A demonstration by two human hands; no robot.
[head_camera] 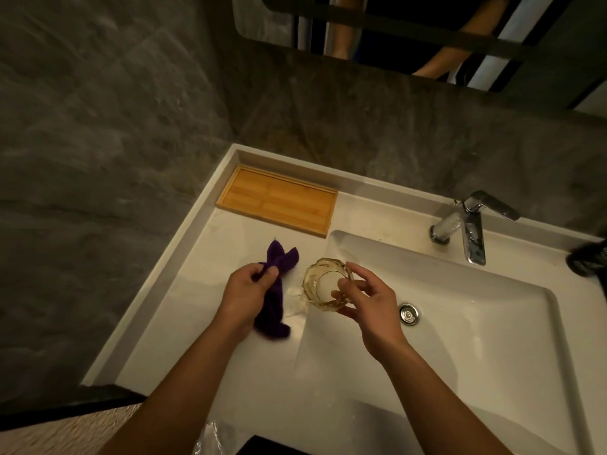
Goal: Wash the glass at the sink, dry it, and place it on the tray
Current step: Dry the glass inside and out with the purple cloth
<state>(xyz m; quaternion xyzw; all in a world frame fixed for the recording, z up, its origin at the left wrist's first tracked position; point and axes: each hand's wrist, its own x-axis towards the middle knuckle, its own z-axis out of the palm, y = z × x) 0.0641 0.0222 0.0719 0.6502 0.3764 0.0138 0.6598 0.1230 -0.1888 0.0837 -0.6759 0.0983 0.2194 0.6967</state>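
A clear faceted glass (323, 284) is held above the left rim of the white sink basin (460, 323), its mouth tilted toward me. My right hand (364, 307) grips it from the right side, fingers around its base and wall. My left hand (248, 290) is closed on a purple cloth (274, 297) that hangs down over the counter just left of the glass. The wooden tray (279, 200) lies on the counter at the back left, with nothing on it.
A chrome faucet (469, 224) stands at the back right of the basin, the drain (409, 313) below it. A dark object (588, 261) sits at the right edge. A mirror (427, 34) hangs above the grey wall. Clear plastic (210, 438) lies at the counter's front.
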